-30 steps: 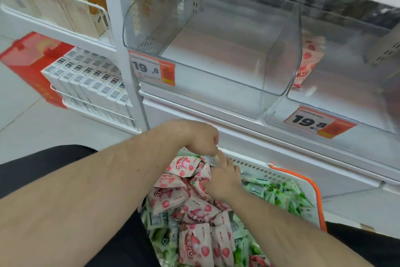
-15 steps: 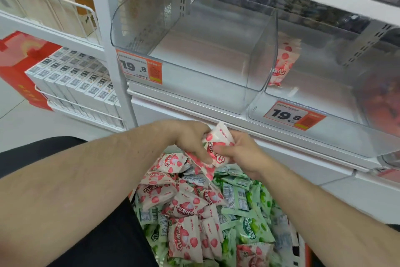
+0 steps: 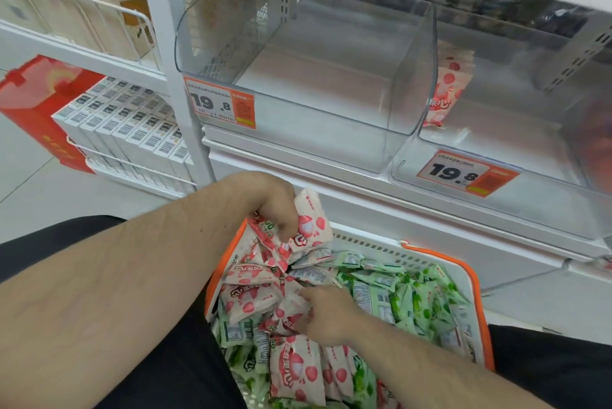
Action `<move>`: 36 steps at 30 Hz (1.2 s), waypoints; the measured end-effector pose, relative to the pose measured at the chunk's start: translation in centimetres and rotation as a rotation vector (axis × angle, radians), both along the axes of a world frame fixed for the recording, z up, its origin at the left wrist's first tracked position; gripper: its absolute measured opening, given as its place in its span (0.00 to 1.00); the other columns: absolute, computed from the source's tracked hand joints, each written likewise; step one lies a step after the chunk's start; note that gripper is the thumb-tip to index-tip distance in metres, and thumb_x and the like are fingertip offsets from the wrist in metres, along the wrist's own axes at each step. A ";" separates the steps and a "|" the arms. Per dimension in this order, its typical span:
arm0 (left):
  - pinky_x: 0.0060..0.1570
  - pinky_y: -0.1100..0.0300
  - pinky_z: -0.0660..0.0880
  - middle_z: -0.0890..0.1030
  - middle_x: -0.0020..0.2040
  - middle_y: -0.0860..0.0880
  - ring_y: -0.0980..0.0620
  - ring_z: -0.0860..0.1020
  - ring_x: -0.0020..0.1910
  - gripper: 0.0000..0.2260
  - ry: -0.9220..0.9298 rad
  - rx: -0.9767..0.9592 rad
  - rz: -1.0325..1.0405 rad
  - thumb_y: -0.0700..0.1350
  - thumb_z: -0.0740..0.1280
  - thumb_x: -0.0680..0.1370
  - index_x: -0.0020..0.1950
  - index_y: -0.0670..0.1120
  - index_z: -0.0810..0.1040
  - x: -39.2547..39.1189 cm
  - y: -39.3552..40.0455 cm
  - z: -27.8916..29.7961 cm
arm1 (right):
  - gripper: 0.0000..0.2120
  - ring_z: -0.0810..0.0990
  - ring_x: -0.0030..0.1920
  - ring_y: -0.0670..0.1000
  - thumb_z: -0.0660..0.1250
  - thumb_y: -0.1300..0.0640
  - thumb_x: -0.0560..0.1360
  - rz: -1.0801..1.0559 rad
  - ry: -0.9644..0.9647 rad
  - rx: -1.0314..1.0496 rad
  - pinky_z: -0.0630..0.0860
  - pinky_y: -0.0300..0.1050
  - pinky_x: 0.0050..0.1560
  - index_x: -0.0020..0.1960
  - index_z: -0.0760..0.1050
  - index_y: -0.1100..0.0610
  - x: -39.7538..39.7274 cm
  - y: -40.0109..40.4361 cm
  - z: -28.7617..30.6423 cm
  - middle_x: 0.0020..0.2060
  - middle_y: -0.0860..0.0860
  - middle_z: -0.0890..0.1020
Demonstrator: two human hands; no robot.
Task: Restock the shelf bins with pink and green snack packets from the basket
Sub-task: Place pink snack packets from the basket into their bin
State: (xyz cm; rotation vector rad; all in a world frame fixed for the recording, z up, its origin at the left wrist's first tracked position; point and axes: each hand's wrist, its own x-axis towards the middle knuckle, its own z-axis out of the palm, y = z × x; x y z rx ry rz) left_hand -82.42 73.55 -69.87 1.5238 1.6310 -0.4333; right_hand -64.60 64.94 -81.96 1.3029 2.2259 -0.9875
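Note:
A white basket with an orange rim (image 3: pixel 477 279) sits low in front of me, full of pink snack packets (image 3: pixel 251 296) on its left and green snack packets (image 3: pixel 414 302) on its right. My left hand (image 3: pixel 275 206) grips a bunch of pink packets (image 3: pixel 309 226) just above the basket's far left corner. Down in the pile, my right hand (image 3: pixel 326 312) curls its fingers round a pink packet (image 3: pixel 288 309). Above stand two clear shelf bins: the left bin (image 3: pixel 314 117) is bare, and the right bin (image 3: pixel 530 157) holds a pink packet (image 3: pixel 443 94) against its left wall.
Orange price tags reading 19.8 hang on the left bin's front (image 3: pixel 220 105) and the right bin's front (image 3: pixel 463 173). A white upright post (image 3: pixel 172 60) divides off the left shelving, which holds white boxes (image 3: pixel 132 133) behind a wire rail, with a red box (image 3: pixel 36 100) beside them.
Both hands first dug in the basket, then lifted a pink packet together. Now my left hand keeps the pink packets up while my right hand has dropped back into the pile.

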 end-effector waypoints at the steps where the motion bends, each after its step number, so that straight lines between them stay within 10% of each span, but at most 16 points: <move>1: 0.46 0.54 0.80 0.83 0.48 0.47 0.46 0.83 0.45 0.19 -0.004 0.000 0.010 0.43 0.76 0.65 0.54 0.43 0.80 0.1 0.1 -0.1 | 0.13 0.78 0.54 0.55 0.66 0.50 0.76 -0.059 0.018 -0.006 0.76 0.45 0.53 0.56 0.76 0.56 0.1 0.3 -0.1 0.51 0.53 0.80; 4: 0.47 0.55 0.80 0.83 0.49 0.47 0.47 0.82 0.46 0.18 0.011 0.052 0.004 0.44 0.76 0.66 0.54 0.44 0.80 0.2 0.3 0.1 | 0.04 0.79 0.39 0.50 0.67 0.57 0.77 -0.269 0.150 -0.075 0.76 0.43 0.41 0.49 0.77 0.58 1.5 2.0 1.6 0.40 0.51 0.80; 9: 0.40 0.55 0.78 0.82 0.53 0.42 0.43 0.83 0.50 0.18 0.011 0.112 0.045 0.39 0.73 0.68 0.56 0.40 0.78 0.4 0.1 0.3 | 0.05 0.84 0.49 0.49 0.71 0.59 0.74 -0.267 0.267 -0.162 0.81 0.48 0.52 0.49 0.80 0.53 4.8 5.6 8.7 0.47 0.50 0.85; 15: 0.34 0.57 0.80 0.83 0.49 0.41 0.44 0.83 0.43 0.14 -0.489 -0.001 0.155 0.28 0.66 0.72 0.55 0.39 0.78 2.4 -0.7 0.0 | 0.11 0.75 0.61 0.49 0.73 0.62 0.73 -0.435 0.577 -0.099 0.76 0.50 0.62 0.55 0.79 0.58 3.9 6.1 13.9 0.60 0.46 0.70; 17: 0.46 0.46 0.81 0.84 0.53 0.41 0.41 0.83 0.52 0.17 -0.601 -0.001 0.069 0.28 0.67 0.71 0.58 0.39 0.78 3.0 -1.0 0.6 | 0.11 0.73 0.60 0.47 0.73 0.62 0.73 -0.404 0.540 -0.009 0.73 0.48 0.65 0.55 0.79 0.58 3.6 6.1 14.8 0.62 0.47 0.68; 24: 0.52 0.45 0.80 0.83 0.55 0.42 0.43 0.81 0.57 0.25 -0.719 -0.046 -0.087 0.23 0.68 0.65 0.60 0.40 0.75 2.8 -1.6 3.5 | 0.03 0.84 0.47 0.47 0.73 0.57 0.74 -0.380 0.463 0.067 0.80 0.51 0.54 0.45 0.80 0.51 4.2 5.9 16.5 0.45 0.47 0.85; 29: 0.49 0.54 0.79 0.82 0.56 0.41 0.45 0.81 0.52 0.23 -1.027 -0.186 0.202 0.34 0.63 0.65 0.61 0.45 0.75 3.0 -1.7 5.5 | 0.02 0.77 0.37 0.43 0.70 0.56 0.76 -0.432 0.511 0.236 0.73 0.34 0.39 0.46 0.78 0.51 4.4 5.8 17.7 0.40 0.49 0.81; 36: 0.43 0.54 0.80 0.85 0.48 0.46 0.50 0.83 0.44 0.24 -1.128 0.210 0.277 0.30 0.72 0.64 0.58 0.45 0.76 5.1 -1.9 6.8 | 0.36 0.78 0.49 0.38 0.77 0.47 0.67 -0.936 0.941 0.283 0.74 0.32 0.42 0.70 0.62 0.45 4.7 5.2 18.6 0.56 0.47 0.76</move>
